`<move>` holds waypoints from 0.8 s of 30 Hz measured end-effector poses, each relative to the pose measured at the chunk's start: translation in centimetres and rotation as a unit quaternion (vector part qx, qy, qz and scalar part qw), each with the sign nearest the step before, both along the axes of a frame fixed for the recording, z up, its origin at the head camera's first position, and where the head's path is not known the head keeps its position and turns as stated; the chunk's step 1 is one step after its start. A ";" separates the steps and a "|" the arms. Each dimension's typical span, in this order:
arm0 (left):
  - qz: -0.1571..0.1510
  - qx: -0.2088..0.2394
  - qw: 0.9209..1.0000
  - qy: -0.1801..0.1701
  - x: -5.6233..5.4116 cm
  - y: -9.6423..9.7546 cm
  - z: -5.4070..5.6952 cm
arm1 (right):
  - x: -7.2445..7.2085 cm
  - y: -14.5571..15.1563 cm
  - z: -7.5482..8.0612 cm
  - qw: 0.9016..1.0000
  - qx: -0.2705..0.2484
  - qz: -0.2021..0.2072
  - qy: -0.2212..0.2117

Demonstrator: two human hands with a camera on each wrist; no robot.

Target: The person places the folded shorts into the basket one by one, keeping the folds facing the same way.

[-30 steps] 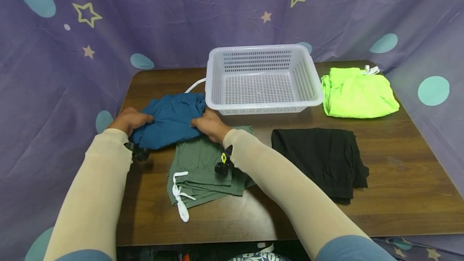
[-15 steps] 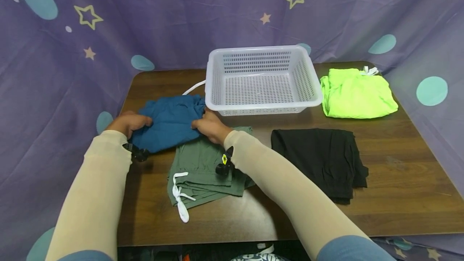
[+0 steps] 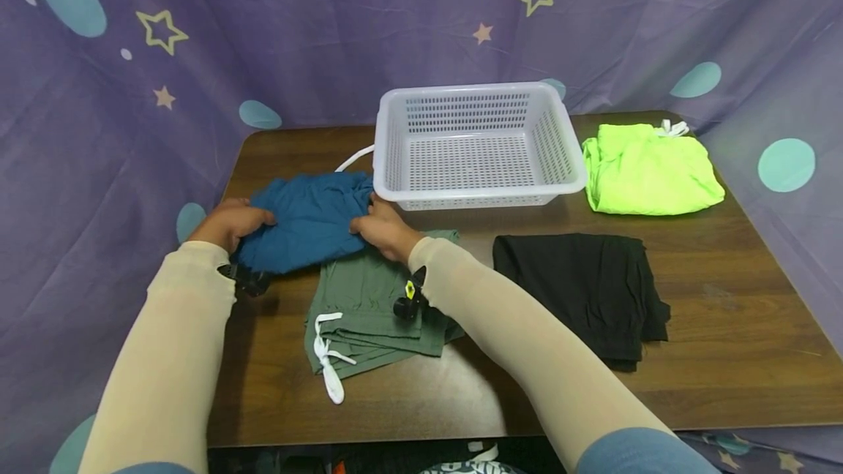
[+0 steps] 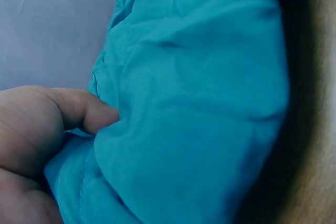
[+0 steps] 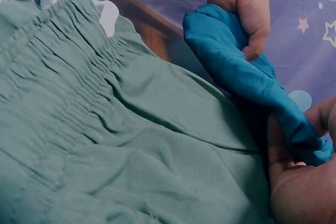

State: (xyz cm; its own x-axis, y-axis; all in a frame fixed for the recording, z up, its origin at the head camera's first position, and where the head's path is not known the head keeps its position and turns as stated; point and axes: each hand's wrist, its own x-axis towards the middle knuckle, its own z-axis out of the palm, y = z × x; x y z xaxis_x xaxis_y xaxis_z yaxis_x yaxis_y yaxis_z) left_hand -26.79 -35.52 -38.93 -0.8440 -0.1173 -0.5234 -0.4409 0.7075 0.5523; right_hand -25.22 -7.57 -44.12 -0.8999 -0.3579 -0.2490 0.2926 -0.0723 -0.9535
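Observation:
A folded blue garment (image 3: 306, 218) is stretched between both hands, left of the basket, tilted and lifted off the table at its near edge. My left hand (image 3: 230, 224) grips its left side, thumb on top; in the left wrist view that thumb (image 4: 92, 111) presses into the creased cloth. At the opposite side, my right hand (image 3: 385, 229) pinches the garment's edge right by the basket's front corner. In the right wrist view the cloth is caught between thumb and fingers. Beneath the right hand lies a folded green garment (image 3: 369, 291) with a gathered waistband and a white drawstring (image 3: 324, 350).
A white perforated plastic basket (image 3: 481, 192) stands at the table's back middle, with nothing in it. Folded black cloth (image 3: 579, 291) lies right of centre. A neon yellow garment (image 3: 652, 170) sits at the back right. From behind the blue garment a white cord (image 3: 356, 156) runs to the basket.
The blue garment's near edge has dipped slightly and come up a little again, still held by both hands. My left hand has shifted very slightly left.

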 end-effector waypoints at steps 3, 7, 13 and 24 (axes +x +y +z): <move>0.011 0.034 0.999 0.027 0.3 0.2 0.0 | 0.1 0.1 0.2 1.000 -0.009 0.002 -0.003; 0.000 0.059 0.997 0.043 0.7 0.3 0.7 | 0.1 0.2 0.6 1.000 -0.009 0.005 0.002; -0.008 0.074 0.996 0.054 0.9 -0.1 1.8 | 0.4 -0.1 1.4 1.000 -0.010 0.013 0.010; 0.010 0.084 0.992 0.092 1.5 -0.8 3.4 | 1.0 -1.0 4.0 0.998 -0.021 0.023 0.048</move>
